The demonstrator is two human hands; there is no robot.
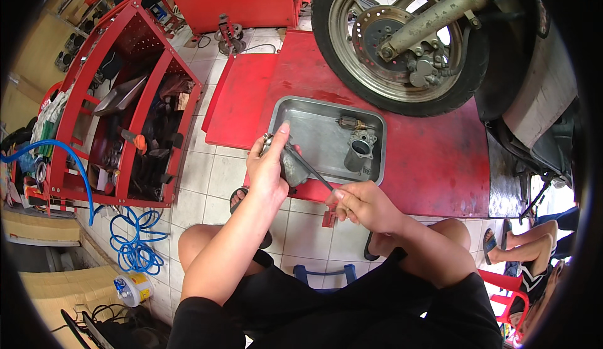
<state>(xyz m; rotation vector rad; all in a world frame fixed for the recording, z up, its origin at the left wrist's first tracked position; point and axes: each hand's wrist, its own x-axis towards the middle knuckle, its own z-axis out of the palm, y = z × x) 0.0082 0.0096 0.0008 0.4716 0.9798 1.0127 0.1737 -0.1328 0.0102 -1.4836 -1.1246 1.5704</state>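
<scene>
Over the near left edge of a grey metal tray [314, 119], my left hand [266, 174] is wrapped round a grey, cylindrical metal part [294, 169], thumb pointing up along it. My right hand [369, 207] is closed on the end of a thin dark rod-like tool [319, 177]. The rod slants up and left to the metal part; its far tip is hidden near my left hand, so its exact kind cannot be told. Inside the tray, at its right side, a hollow metal cylinder housing [360, 153] stands below a small dark and brass-coloured part [352, 123].
The tray rests on a red lift platform [433, 160] beneath a motorcycle front wheel [402, 41]. A red tool cart [129, 116] stands left, with a coiled blue hose [137, 241] on the tiles. A blue stool [325, 273] is between my knees. Another person's leg [534, 245] shows at right.
</scene>
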